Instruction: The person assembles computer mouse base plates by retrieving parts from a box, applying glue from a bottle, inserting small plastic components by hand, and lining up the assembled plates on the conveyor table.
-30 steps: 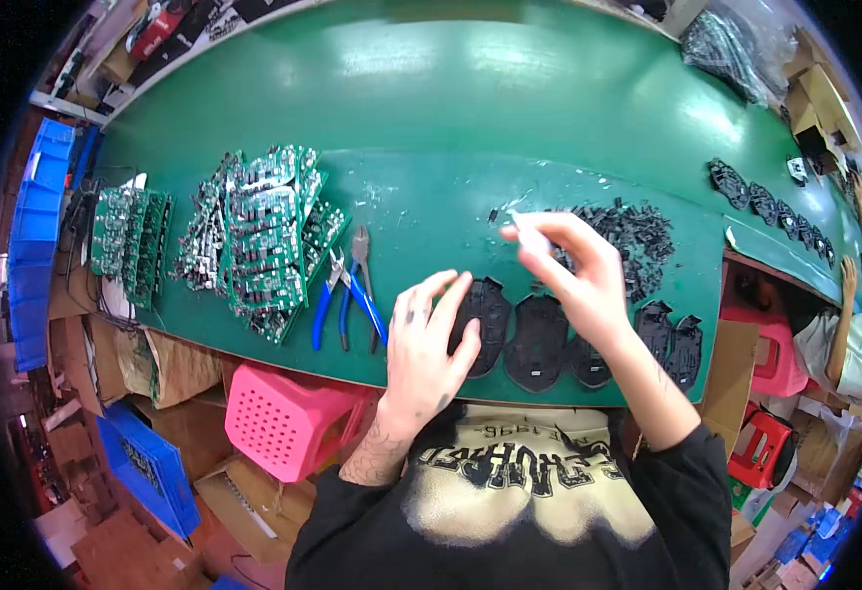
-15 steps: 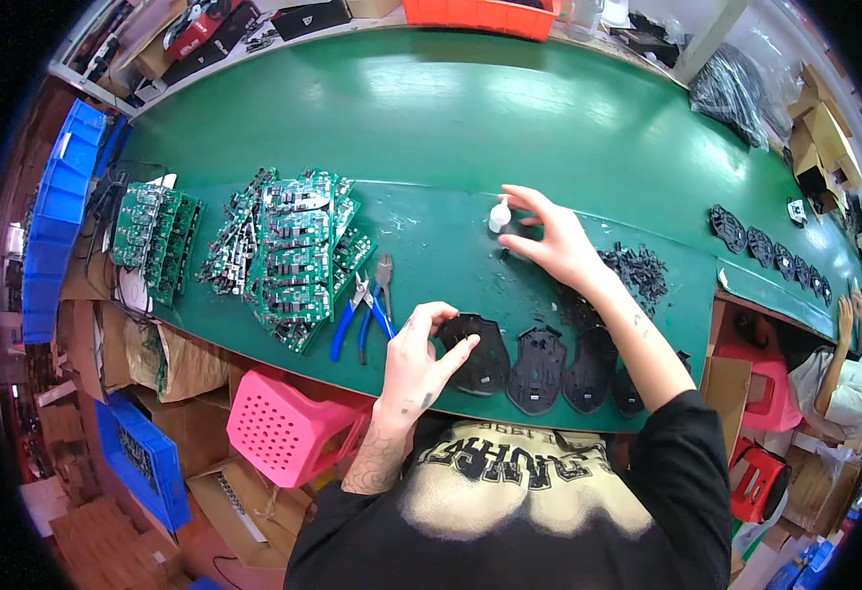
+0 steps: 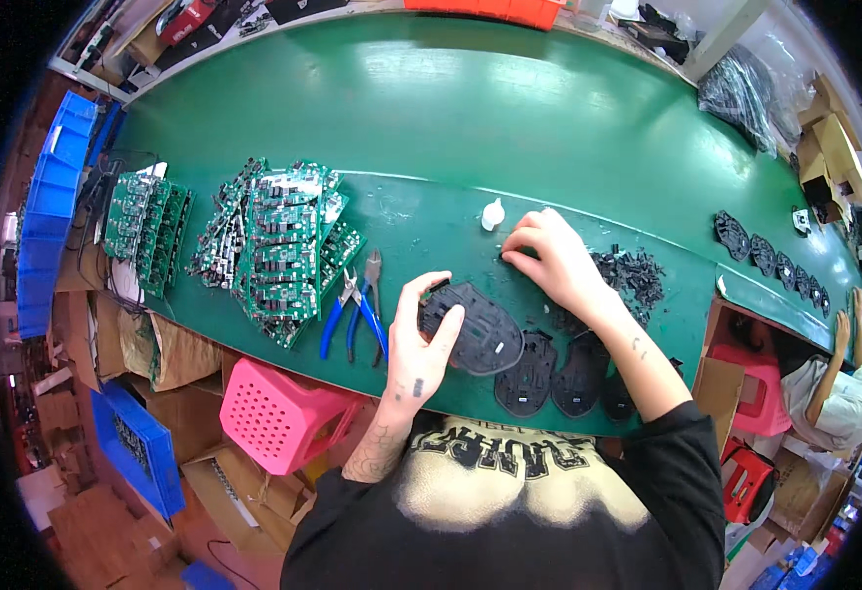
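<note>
My left hand [image 3: 423, 339] is closed on a black plastic mouse base [image 3: 480, 332], tilted up off the bench with its moulded inside showing. My right hand [image 3: 549, 256] is closed in a pinch over the bench, right of the mouse base. A dark speck shows at its fingertips, too small to name. Just beyond those fingers stands a small white bottle [image 3: 493, 214], apart from the hand. More black mouse bases [image 3: 526, 376] lie in a row along the near edge, partly under my right forearm. Small black plastic pieces [image 3: 635, 275] are heaped right of my right hand.
Blue-handled pliers and cutters [image 3: 357, 313] lie left of my left hand. Farther left are stacked green circuit boards [image 3: 283, 241]. A pink stool [image 3: 278, 418] stands below the front edge. Another row of black mouse bases [image 3: 763, 254] lies at right, near another person's hands [image 3: 849, 320].
My left hand has raised and tilted the mouse base off the bench. My right hand has come away from the white bottle, moved nearer and closed into a pinch.
</note>
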Motion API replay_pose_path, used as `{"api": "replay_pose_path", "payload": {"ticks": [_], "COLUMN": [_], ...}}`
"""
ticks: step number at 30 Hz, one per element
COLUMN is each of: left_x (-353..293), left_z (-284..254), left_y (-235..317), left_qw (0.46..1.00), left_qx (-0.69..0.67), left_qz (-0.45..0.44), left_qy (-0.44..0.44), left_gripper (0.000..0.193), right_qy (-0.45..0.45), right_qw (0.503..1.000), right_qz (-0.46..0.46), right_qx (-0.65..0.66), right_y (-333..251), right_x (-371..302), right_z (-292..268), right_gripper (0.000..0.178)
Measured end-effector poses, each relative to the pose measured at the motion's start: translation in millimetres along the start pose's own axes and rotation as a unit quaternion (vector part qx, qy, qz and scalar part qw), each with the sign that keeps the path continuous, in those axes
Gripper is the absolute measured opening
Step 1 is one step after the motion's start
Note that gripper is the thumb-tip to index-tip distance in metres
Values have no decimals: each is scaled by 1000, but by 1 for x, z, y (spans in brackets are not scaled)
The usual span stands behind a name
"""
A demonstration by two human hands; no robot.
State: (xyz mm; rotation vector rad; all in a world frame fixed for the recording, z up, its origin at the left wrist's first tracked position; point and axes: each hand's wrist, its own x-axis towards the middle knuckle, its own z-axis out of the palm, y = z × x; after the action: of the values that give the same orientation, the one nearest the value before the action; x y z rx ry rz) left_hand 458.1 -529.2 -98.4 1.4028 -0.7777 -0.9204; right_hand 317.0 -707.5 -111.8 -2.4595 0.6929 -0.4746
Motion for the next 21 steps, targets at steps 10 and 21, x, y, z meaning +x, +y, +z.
{"api": "replay_pose_path", "payload": {"ticks": [10, 21], "left_x": [10, 45], "left_z": [50, 113], "left_y": [1, 32], "left_qw": [988, 896], "left_qx": [89, 317], "left_qz": [122, 267], "left_qy": [-10, -161], "left_gripper": [41, 42], "right_qy": [35, 103], "right_qw": [921, 801], "right_qz": [173, 304], "right_qx": [348, 506], "right_y": [-35, 11], "right_x": [-63, -116], "right_z": [-39, -78], "right_gripper": [8, 29]}}
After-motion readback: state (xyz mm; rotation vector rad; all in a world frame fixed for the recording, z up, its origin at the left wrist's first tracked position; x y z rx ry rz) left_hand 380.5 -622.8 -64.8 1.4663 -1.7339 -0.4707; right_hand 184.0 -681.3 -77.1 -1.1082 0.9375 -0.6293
